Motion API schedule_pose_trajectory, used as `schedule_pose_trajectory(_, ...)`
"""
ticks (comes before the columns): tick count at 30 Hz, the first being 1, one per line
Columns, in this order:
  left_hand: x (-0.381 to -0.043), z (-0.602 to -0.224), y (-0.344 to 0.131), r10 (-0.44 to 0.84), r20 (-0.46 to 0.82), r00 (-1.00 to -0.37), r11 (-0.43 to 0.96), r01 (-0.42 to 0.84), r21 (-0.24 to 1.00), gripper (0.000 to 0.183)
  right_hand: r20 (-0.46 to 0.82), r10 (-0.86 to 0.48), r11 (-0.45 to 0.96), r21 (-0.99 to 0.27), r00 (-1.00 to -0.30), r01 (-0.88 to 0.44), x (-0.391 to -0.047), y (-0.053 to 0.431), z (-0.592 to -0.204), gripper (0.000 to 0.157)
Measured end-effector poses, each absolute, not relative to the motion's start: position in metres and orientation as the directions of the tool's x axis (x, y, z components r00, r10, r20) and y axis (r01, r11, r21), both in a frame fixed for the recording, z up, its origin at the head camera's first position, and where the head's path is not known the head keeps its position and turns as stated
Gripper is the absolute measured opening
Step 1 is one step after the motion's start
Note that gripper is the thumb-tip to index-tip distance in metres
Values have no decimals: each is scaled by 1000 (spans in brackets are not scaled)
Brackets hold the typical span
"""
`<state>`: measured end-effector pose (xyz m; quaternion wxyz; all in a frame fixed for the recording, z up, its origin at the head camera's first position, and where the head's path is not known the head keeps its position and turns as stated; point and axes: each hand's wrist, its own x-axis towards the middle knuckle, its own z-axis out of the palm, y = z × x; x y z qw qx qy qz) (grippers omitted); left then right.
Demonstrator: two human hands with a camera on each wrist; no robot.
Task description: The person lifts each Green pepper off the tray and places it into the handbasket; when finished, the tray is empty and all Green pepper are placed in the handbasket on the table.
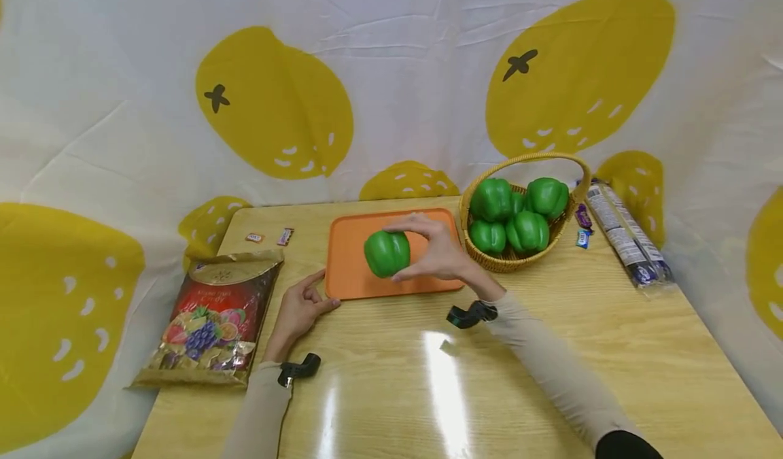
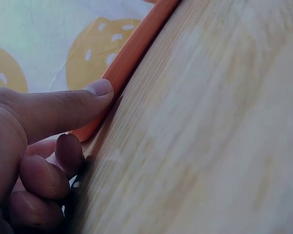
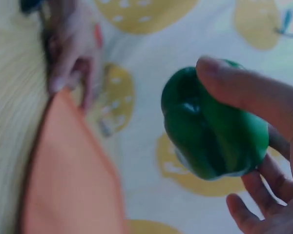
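Note:
Over the orange tray point(image 1: 350, 247), my right hand point(image 1: 442, 247) holds a green bell pepper point(image 1: 387, 253) between its thumb and fingers. In the right wrist view the pepper point(image 3: 210, 126) is off the tray, with the thumb across its upper side. My left hand point(image 1: 301, 309) grips the tray's near left corner, thumb on the front edge and a finger along the left side. The left wrist view has the thumb point(image 2: 63, 109) against the tray's rim point(image 2: 132, 53), the lower fingers curled. Several more green peppers point(image 1: 527, 232) lie in a wicker basket point(image 1: 503, 264) right of the tray.
A large candy bag point(image 1: 211, 316) lies on the left of the wooden table point(image 1: 379, 377). Two small wrapped candies point(image 1: 285, 236) are behind it. Right of the basket are small wrapped candies point(image 1: 583, 239) and a long plastic-wrapped package point(image 1: 630, 234). A patterned cloth point(image 1: 404, 105) hangs behind.

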<state>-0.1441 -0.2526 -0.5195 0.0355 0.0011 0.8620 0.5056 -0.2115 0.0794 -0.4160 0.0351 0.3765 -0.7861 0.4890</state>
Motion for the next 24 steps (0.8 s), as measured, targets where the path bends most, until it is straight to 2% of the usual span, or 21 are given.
schedule_pose_trajectory(6,-142,-520,-254,48,-41,-998,489,-12,872,80,597,-489,-29,-739,-635,-673,-170,160,-353,85)
schedule_pose_trajectory(11,-143,-522,-254,55,-48,-997,489,-15,872,80,671,-361,-34,-703,-647,-710,-151,214,-325,85)
schedule_pose_trajectory(17,-144,-523,-255,31,-56,-998,472,-35,881,80,654,-274,8,-731,-705,-682,-165,253,-346,82)
schedule_pose_trajectory(24,-146,-524,-253,51,-51,-997,447,-23,894,80,553,-231,39,-817,-801,-575,-190,270,-392,78)
